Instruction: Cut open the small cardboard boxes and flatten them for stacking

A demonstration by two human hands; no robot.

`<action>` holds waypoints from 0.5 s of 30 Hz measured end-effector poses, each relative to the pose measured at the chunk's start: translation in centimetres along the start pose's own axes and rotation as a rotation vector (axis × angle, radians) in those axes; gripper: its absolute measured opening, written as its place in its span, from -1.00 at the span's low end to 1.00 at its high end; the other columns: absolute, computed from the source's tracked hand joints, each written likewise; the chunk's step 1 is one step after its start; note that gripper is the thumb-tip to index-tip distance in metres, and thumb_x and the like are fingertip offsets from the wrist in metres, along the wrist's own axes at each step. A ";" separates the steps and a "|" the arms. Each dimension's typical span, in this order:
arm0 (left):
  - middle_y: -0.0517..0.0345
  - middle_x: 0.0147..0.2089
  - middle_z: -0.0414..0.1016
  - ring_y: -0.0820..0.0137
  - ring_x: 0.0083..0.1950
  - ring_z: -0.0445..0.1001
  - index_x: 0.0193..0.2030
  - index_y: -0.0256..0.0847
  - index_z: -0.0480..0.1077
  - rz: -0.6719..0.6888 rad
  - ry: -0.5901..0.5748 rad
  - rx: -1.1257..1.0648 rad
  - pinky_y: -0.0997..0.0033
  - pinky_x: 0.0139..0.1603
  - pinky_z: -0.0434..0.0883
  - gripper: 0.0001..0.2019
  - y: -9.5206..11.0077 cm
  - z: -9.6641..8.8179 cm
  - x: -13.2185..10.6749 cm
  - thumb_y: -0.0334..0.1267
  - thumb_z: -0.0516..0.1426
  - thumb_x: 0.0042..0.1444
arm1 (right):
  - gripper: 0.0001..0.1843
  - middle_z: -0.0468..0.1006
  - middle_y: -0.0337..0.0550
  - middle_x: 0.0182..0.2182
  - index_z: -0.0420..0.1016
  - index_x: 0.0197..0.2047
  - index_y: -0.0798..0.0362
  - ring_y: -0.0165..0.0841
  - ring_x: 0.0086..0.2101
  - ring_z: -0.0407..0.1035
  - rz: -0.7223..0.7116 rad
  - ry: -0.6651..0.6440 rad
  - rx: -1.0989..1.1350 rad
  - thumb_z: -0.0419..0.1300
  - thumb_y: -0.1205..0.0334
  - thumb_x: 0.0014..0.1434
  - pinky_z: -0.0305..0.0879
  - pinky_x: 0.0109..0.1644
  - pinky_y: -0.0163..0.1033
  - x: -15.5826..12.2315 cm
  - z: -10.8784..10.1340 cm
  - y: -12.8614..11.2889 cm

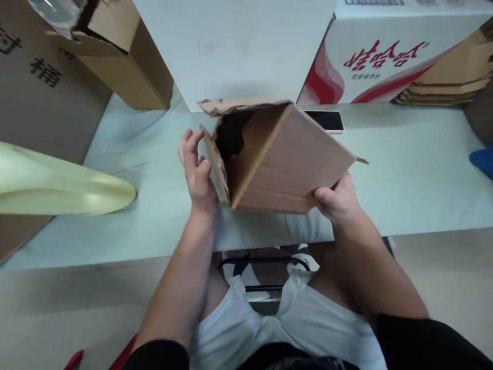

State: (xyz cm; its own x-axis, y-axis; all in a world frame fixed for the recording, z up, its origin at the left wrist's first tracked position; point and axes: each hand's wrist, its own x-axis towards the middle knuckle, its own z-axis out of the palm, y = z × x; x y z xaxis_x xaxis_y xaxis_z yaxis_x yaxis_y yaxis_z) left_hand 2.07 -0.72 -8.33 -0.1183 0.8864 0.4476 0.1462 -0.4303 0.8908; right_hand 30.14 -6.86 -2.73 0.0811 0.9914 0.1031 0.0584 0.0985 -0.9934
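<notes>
Although the pale green tabletop [404, 180] spreads across most of the view, the work is gathered near its front edge, just before the seated person. At the back stands a large white box [239, 51], with a purified-water carton [381, 61] printed in red beside it on the right. Next in size is the brown cardboard box [296, 159] being handled: tilted, it lies between the two hands, in front of the white box, its open end turned toward the left. Whether its lower edge touches the cloth cannot be told.

The right hand [341, 200] grips the box's near right corner, thumb pressed on the outer face. The left hand [198, 174] is ungripped, fingers raised and loosely bent beside the left flap [215, 164]; contact at the fingertips is unclear. Behind the box lies a smartphone [327, 121], partly hidden.

The step in hand looks like steadying and turning the box while its opening is attended to. Working on that end would call for a firm right-hand hold and the left fingers placed squarely on the ragged flap, without bending the walls.
</notes>
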 end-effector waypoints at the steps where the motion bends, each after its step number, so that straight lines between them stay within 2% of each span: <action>1: 0.20 0.59 0.06 -0.03 0.68 -0.10 0.39 0.17 0.22 0.043 0.043 0.012 -0.21 0.60 0.13 -0.33 0.6 0.3 0.0 0.44 0.02 0.29 | 0.00 0.68 0.05 0.00 0.48 0.00 -0.07 0.02 0.03 0.59 -0.017 0.029 -0.019 0.50 -0.55 -0.36 0.58 0.14 0.14 0.2 0.1 0.0; 3: 0.19 0.52 0.21 -0.04 0.64 0.05 0.31 0.19 0.36 0.142 0.090 0.009 -0.19 0.59 0.16 -0.39 1.5 0.7 0.0 0.42 0.03 0.28 | -0.07 0.69 0.05 0.01 0.51 -0.01 -0.07 0.02 0.03 0.59 -0.005 0.028 -0.074 0.53 -0.49 -0.33 0.59 0.13 0.15 0.5 0.4 0.1; 4: 0.14 0.46 0.31 -0.04 0.59 0.16 0.27 0.16 0.42 0.183 0.062 0.015 -0.18 0.57 0.19 -0.39 1.9 0.8 0.0 0.42 0.02 0.27 | -0.11 0.70 0.04 -0.02 0.53 -0.03 -0.07 0.01 0.00 0.60 0.020 0.007 -0.102 0.53 -0.46 -0.29 0.61 0.10 0.16 0.6 0.5 0.2; 6: 0.02 0.32 0.47 -0.05 0.46 0.36 0.19 0.04 0.49 0.212 -0.054 0.042 -0.14 0.50 0.30 -0.36 2.3 0.8 0.0 0.44 0.02 0.26 | -0.23 0.72 0.03 -0.11 0.56 -0.09 -0.05 0.01 -0.07 0.62 0.069 -0.052 -0.154 0.54 -0.39 -0.22 0.63 0.03 0.17 0.7 0.6 0.6; 8: -0.08 0.18 0.56 -0.06 0.33 0.49 0.17 -0.08 0.49 0.176 -0.181 0.075 -0.09 0.38 0.41 -0.33 2.3 0.7 -0.1 0.43 0.07 0.24 | -0.31 0.73 0.02 -0.15 0.59 -0.13 -0.02 0.01 -0.08 0.62 0.085 -0.094 -0.200 0.54 -0.34 -0.18 0.62 0.06 0.18 0.7 0.4 1.2; 10: -0.12 0.12 0.58 -0.05 0.25 0.54 0.20 -0.14 0.45 0.130 -0.246 0.107 -0.04 0.29 0.48 -0.30 1.9 0.7 -0.3 0.41 0.15 0.20 | -0.33 0.72 0.03 -0.10 0.62 -0.12 -0.01 0.03 0.00 0.60 0.088 -0.129 -0.247 0.53 -0.33 -0.14 0.55 0.18 0.23 0.6 0.2 1.8; 12: -0.14 0.12 0.56 -0.05 0.22 0.55 0.23 -0.14 0.39 0.124 -0.248 0.150 -0.03 0.26 0.50 -0.23 1.3 0.8 -0.6 0.43 0.21 0.12 | -0.33 0.71 0.03 -0.04 0.62 -0.11 -0.02 0.07 0.10 0.56 0.082 -0.143 -0.273 0.52 -0.34 -0.12 0.43 0.33 0.29 0.6 0.2 2.3; 13: -0.14 0.13 0.55 -0.05 0.22 0.54 0.25 -0.13 0.36 0.128 -0.236 0.171 -0.03 0.27 0.50 -0.19 1.0 0.9 -0.7 0.45 0.23 0.09 | -0.33 0.70 0.04 -0.02 0.61 -0.12 -0.03 0.08 0.14 0.53 0.073 -0.139 -0.267 0.52 -0.35 -0.12 0.39 0.37 0.30 0.6 0.2 2.4; 15: -0.15 0.16 0.52 -0.03 0.22 0.54 0.29 -0.12 0.30 0.134 -0.206 0.188 -0.02 0.28 0.49 -0.14 0.6 1.1 -0.8 0.45 0.26 0.05 | -0.30 0.68 0.06 -0.03 0.55 -0.10 -0.04 0.08 0.13 0.54 0.050 -0.114 -0.209 0.51 -0.37 -0.13 0.42 0.33 0.29 0.9 0.5 2.5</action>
State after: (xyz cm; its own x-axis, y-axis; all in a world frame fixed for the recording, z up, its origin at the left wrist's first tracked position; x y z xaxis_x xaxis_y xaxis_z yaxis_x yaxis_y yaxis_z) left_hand 3.29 -1.47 -8.26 0.1129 0.8483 0.5174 0.3288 -0.5233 0.7862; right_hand 29.90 -5.65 -5.17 -0.0236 0.9991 0.0360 0.2629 0.0409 -0.9639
